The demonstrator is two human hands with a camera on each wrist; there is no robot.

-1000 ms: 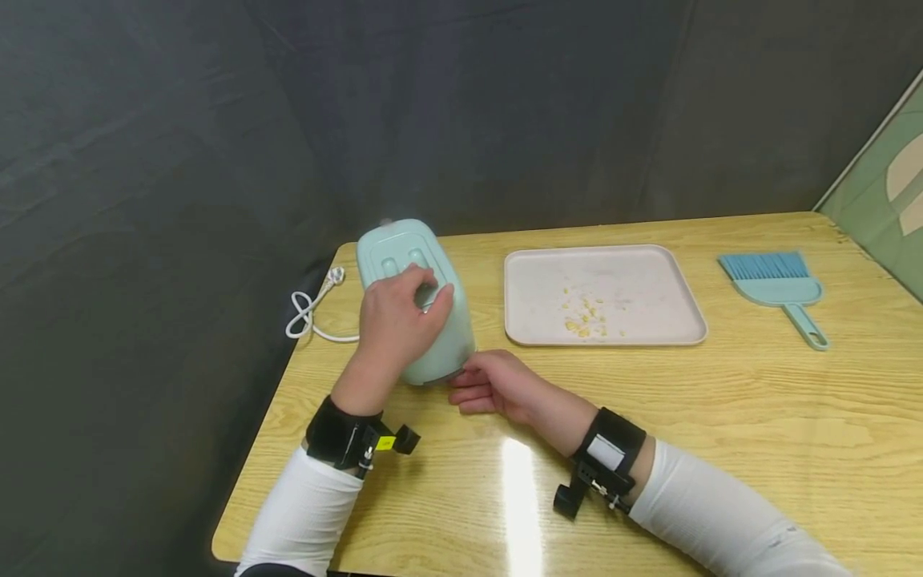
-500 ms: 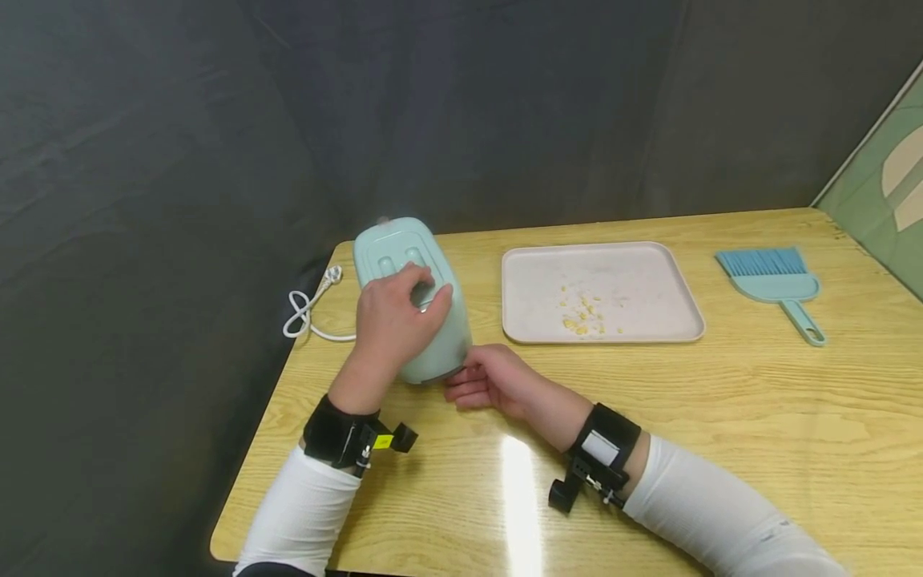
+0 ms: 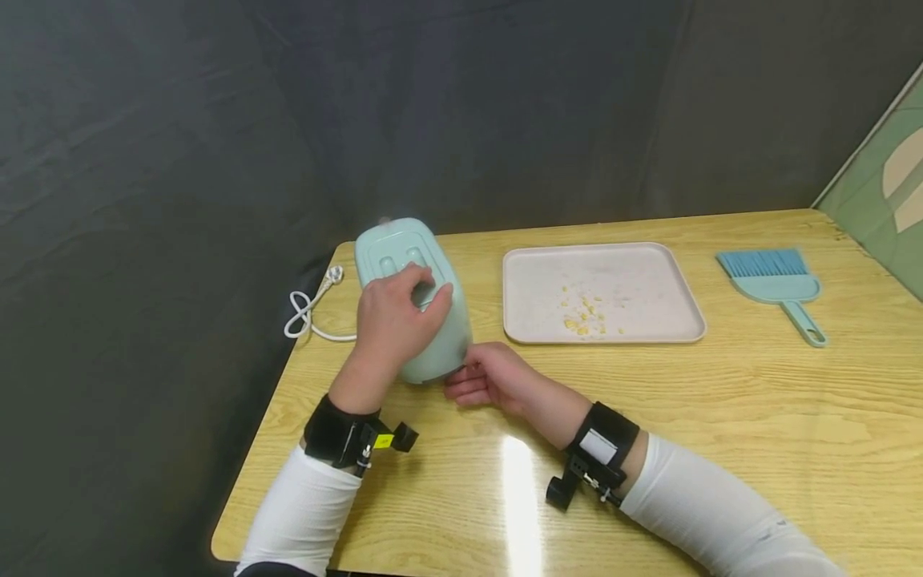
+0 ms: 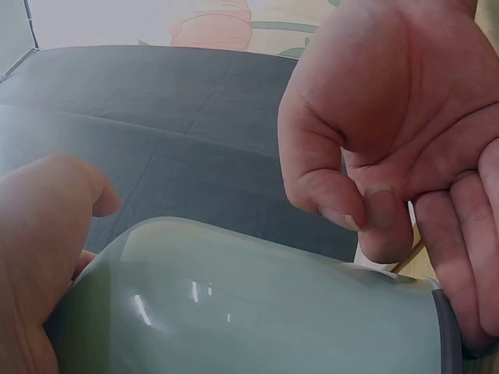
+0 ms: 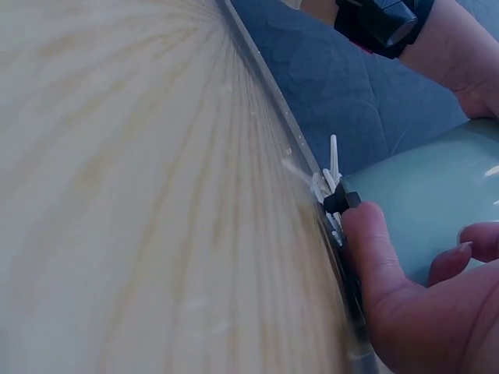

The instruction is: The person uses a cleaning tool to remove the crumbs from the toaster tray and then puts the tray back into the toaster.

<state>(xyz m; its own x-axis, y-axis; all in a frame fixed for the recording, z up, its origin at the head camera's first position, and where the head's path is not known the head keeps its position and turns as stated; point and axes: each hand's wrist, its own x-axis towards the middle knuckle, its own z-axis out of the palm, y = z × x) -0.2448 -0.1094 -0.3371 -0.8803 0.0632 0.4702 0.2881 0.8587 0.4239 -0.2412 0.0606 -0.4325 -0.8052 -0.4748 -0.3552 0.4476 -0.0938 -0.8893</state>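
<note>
A pale green toaster (image 3: 450,328) with a rounded body and two oval hollows on top sits at the left of the table. My left hand (image 3: 395,316) holds it from above, thumb and forefinger curved over its top; the other fingertips are hidden. At its near lower corner is my right hand (image 3: 497,381), palm up. In the left wrist view, the right hand's thumb and forefinger tips (image 4: 378,214) meet beside the lower edge, with other fingers reaching by the dark base (image 4: 448,335). The right wrist view shows one finger (image 5: 370,230) against a small black foot (image 5: 340,202).
A white cord (image 3: 306,312) with a plug lies left of the toaster, near the table edge. To the right, a pale tray (image 3: 534,300) carries yellow crumbs (image 3: 586,316). Farther right lies a blue hand brush (image 3: 779,280). A dark cloth (image 3: 541,112) hangs behind the wooden table (image 3: 721,449).
The right hand and forearm have shifted very slightly up and left at the toaster's lower corner. The left hand and toaster stay nearly still.
</note>
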